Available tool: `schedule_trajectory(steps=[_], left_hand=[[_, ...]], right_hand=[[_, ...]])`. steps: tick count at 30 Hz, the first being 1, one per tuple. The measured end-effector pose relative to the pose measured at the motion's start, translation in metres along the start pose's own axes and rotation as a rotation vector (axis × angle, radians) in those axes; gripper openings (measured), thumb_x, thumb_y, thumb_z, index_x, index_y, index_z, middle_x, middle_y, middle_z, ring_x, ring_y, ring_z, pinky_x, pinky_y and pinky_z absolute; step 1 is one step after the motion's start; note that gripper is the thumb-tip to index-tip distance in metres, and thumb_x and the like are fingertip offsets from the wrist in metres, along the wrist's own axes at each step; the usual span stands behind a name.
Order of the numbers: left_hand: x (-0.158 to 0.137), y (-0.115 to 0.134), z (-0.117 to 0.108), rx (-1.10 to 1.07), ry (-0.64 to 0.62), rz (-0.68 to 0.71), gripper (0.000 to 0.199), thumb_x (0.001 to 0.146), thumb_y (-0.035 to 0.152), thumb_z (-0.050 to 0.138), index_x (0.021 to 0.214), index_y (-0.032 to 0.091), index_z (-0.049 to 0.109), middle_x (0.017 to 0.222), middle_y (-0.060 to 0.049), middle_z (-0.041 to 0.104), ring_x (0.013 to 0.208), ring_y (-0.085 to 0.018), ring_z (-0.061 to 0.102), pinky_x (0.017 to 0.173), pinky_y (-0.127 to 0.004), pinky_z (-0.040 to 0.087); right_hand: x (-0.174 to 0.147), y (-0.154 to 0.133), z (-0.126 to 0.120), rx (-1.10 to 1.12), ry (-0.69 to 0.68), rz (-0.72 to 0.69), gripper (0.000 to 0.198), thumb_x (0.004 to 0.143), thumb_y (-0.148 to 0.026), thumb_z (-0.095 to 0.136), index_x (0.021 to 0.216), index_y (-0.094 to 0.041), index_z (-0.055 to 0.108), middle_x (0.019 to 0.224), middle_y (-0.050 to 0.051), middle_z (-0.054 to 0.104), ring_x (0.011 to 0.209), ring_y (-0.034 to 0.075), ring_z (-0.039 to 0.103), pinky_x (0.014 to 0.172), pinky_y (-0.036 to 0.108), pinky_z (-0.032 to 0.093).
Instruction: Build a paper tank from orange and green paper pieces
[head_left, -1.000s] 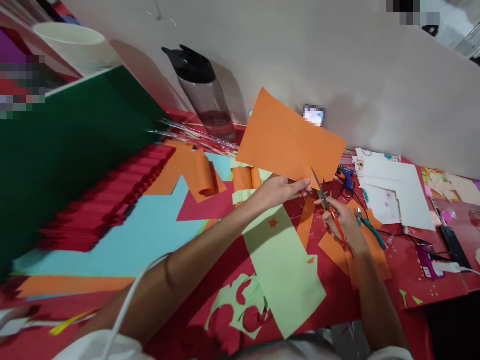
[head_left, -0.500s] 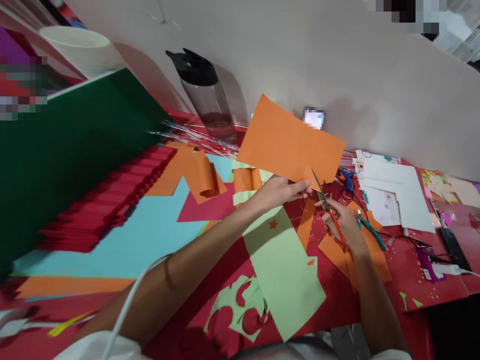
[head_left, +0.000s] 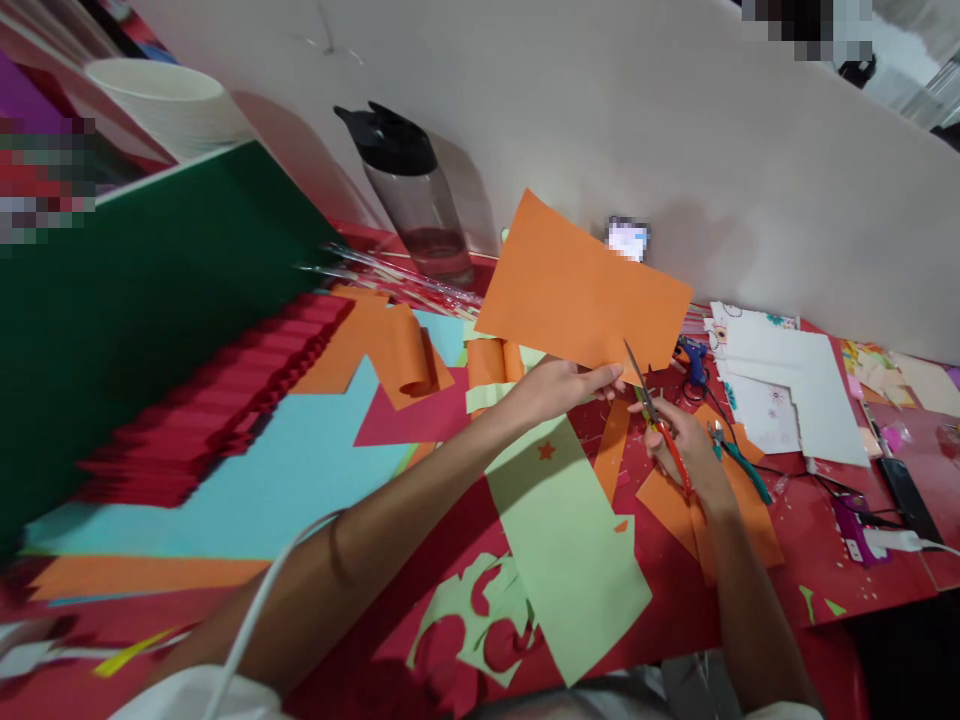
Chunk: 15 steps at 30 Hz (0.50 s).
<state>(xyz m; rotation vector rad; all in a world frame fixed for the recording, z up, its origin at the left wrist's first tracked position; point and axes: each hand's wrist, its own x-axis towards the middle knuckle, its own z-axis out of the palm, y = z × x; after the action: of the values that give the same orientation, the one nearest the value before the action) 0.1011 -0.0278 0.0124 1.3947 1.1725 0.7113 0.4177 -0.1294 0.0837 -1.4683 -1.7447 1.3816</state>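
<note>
An orange sheet of paper (head_left: 577, 285) is raised above the table, its lower edge pinched between the thumb and fingers of my left hand (head_left: 574, 388). My right hand (head_left: 679, 450) is wrapped round the red handles of a pair of scissors (head_left: 661, 425). Their blades lie at the sheet's lower right edge, just right of my left fingertips. Beneath my hands lies a pale green sheet (head_left: 574, 560) with a small orange star (head_left: 547, 451) and an orange scrap (head_left: 621, 526) on it.
A dark bottle (head_left: 420, 200) stands by the wall. Left are a green board (head_left: 150, 260), pleated red paper (head_left: 217, 400) and a blue sheet (head_left: 285, 480). Right lie teal-handled pliers (head_left: 746, 472), a blue glue gun (head_left: 694, 360) and white card (head_left: 817, 390). Green cut-outs (head_left: 480, 610) lie in front.
Almost nothing differs. The whole view has shifted very slightly downward; both hands, the orange sheet and the scissors keep the same positions relative to one another.
</note>
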Motion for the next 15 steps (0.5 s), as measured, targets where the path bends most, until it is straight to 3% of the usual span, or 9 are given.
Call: schedule_trajectory(steps=[2, 5, 7, 9, 11, 15], left_hand=[[0.0, -0.001, 0.0, -0.011, -0.012, 0.004, 0.046, 0.083, 0.065, 0.066, 0.084, 0.021, 0.08, 0.088, -0.008, 0.079, 0.086, -0.022, 0.073, 0.086, -0.032, 0.056], [0.0, -0.001, 0.001, -0.026, -0.018, 0.004, 0.047, 0.082, 0.066, 0.066, 0.083, 0.021, 0.08, 0.087, -0.007, 0.079, 0.085, -0.021, 0.073, 0.085, -0.031, 0.056], [-0.001, 0.001, 0.001, -0.028, -0.011, 0.0, 0.047, 0.081, 0.066, 0.067, 0.082, 0.021, 0.079, 0.086, -0.008, 0.079, 0.086, -0.022, 0.073, 0.085, -0.031, 0.056], [-0.002, 0.002, 0.001, -0.032, -0.003, -0.001, 0.046, 0.081, 0.066, 0.067, 0.081, 0.021, 0.079, 0.084, -0.008, 0.078, 0.086, -0.022, 0.072, 0.084, -0.032, 0.056], [-0.002, 0.003, 0.002, -0.036, 0.005, -0.001, 0.046, 0.081, 0.065, 0.068, 0.08, 0.021, 0.079, 0.083, -0.007, 0.078, 0.084, -0.022, 0.072, 0.083, -0.032, 0.056], [-0.004, 0.005, 0.002, -0.026, 0.032, -0.013, 0.047, 0.079, 0.067, 0.069, 0.077, 0.021, 0.079, 0.084, -0.009, 0.079, 0.083, -0.023, 0.071, 0.082, -0.033, 0.056]], right_hand=[[-0.049, 0.011, -0.066, 0.037, -0.033, -0.01, 0.035, 0.085, -0.049, 0.061, 0.113, -0.036, 0.078, 0.068, 0.003, 0.069, 0.063, 0.038, 0.068, 0.04, 0.037, 0.035], [-0.097, 0.04, -0.142, 0.084, -0.023, -0.055, 0.022, 0.089, -0.047, 0.061, 0.097, -0.039, 0.08, 0.042, 0.0, 0.05, 0.04, 0.024, 0.053, 0.033, 0.03, 0.031], [-0.109, 0.062, -0.165, 0.101, 0.01, -0.096, 0.024, 0.094, -0.047, 0.058, 0.079, -0.043, 0.077, 0.03, -0.005, 0.024, 0.029, 0.017, 0.034, 0.029, 0.026, 0.023], [-0.112, 0.083, -0.174, 0.135, 0.069, -0.247, 0.034, 0.097, -0.046, 0.059, 0.067, -0.04, 0.074, 0.028, -0.007, 0.005, 0.024, 0.014, 0.02, 0.028, 0.025, 0.015], [-0.114, 0.096, -0.178, 0.082, 0.092, -0.253, 0.04, 0.099, -0.048, 0.053, 0.069, -0.037, 0.076, 0.027, -0.006, 0.015, 0.022, 0.016, 0.027, 0.029, 0.025, 0.015], [-0.116, 0.083, -0.173, -0.094, 0.007, -0.05, 0.041, 0.096, -0.048, 0.045, 0.098, -0.034, 0.083, 0.046, -0.003, 0.058, 0.044, 0.031, 0.066, 0.032, 0.029, 0.027]])
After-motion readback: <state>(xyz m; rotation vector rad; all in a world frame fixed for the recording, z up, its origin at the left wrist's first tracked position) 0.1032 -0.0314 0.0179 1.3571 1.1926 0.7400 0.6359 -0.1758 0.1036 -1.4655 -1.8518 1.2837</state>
